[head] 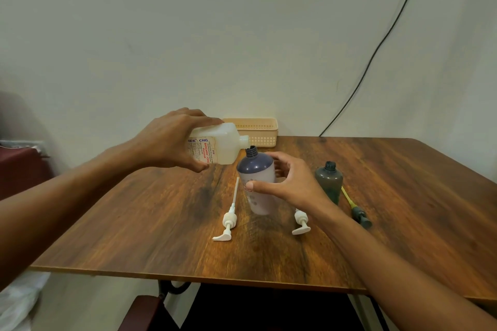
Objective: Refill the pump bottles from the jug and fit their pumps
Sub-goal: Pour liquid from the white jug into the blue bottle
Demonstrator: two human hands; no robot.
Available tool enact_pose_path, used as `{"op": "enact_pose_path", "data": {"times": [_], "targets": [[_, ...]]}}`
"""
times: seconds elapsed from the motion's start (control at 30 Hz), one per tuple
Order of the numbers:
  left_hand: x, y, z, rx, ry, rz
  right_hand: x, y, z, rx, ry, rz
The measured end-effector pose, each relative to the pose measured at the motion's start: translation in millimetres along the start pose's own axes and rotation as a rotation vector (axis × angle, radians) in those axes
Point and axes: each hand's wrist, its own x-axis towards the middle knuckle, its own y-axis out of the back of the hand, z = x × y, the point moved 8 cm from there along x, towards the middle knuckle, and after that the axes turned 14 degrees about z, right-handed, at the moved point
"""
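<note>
My left hand (172, 140) grips a white translucent jug (217, 145) with a red and blue label, tipped on its side so its open spout sits just above the neck of a purple bottle (256, 183). My right hand (285, 183) holds that uncapped bottle upright on the table, thumb in front and fingers behind. A dark grey uncapped bottle (329, 183) stands to the right. Two white pumps lie flat: one (228, 220) left of the purple bottle, one (300, 223) partly under my right wrist. A grey pump with a yellow tube (356, 209) lies beside the grey bottle.
A beige perforated basket (258, 131) stands at the back of the wooden table (403, 196) against the wall. A black cable (376, 51) runs down the wall at the right. A dark red chair (21, 166) is at the left.
</note>
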Motion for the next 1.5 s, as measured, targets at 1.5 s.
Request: {"op": "enact_pose_path", "data": {"times": [1.5], "targets": [[-3.4,0.4,0.9,0.004,0.001,-0.005,-0.7,0.5,3.3,0.017,0.019,-0.009]]}}
